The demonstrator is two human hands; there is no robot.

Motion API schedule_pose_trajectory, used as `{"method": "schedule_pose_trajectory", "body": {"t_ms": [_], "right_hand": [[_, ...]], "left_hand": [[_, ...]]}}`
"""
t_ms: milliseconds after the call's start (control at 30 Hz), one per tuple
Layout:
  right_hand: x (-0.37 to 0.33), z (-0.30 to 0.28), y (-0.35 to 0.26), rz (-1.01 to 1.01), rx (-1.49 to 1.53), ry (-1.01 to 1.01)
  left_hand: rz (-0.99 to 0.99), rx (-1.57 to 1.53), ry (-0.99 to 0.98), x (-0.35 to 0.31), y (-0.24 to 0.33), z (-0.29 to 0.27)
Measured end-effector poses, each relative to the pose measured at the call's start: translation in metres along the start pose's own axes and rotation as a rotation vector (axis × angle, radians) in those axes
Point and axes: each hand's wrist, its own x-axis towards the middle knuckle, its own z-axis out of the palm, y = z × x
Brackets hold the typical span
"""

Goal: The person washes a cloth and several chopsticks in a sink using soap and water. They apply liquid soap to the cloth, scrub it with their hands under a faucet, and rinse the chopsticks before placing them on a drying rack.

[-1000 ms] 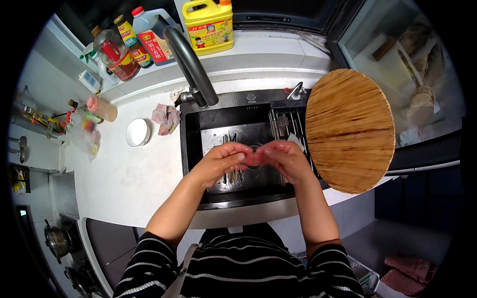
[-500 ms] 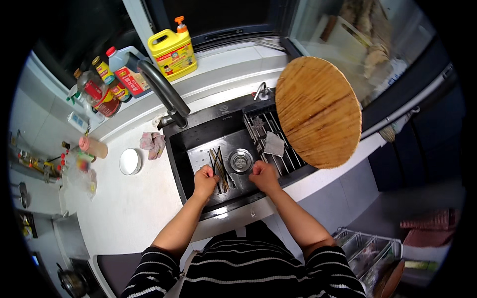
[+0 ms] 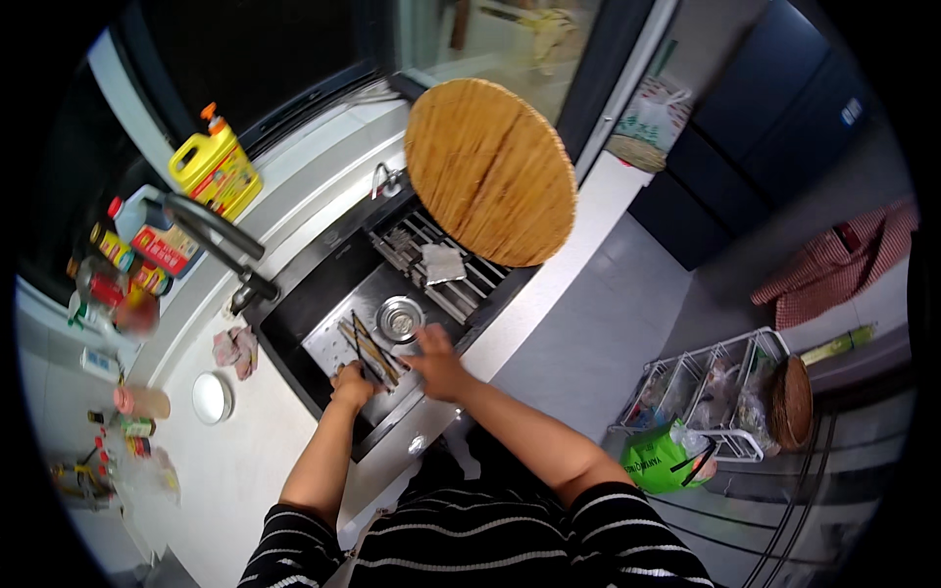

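Several thin dark and light brown chopsticks lie in a loose bunch on the floor of the dark sink, beside the round drain strainer. My left hand is at their near ends, its fingers curled in around them; how many it grips is hidden. To the right, low over the sink's near side, my right hand has its fingers apart and slightly blurred, with nothing visible in it. A pale cloth rests on the drying rack set over the sink's right part.
A large round wooden board leans over the rack. The curved grey faucet stands at the sink's back left. A white bowl and pink rag are on the left counter. A yellow jug and bottles line the sill.
The view has turned right, so the sink appears farther left. My right hand has gone from closed to spread fingers and come nearer the chopsticks; my left hand stays beside them.
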Motion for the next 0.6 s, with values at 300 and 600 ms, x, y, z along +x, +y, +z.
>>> {"method": "schedule_pose_trajectory", "body": {"t_ms": [300,600], "right_hand": [[-0.01,-0.001,-0.022,-0.156,0.239,0.217],[-0.019,-0.038,-0.015,-0.134,0.02,-0.218]], "left_hand": [[0.307,-0.305,0.323,0.029,0.001,0.02],[0.36,0.094,0.222,0.014,0.018,0.027]]}}
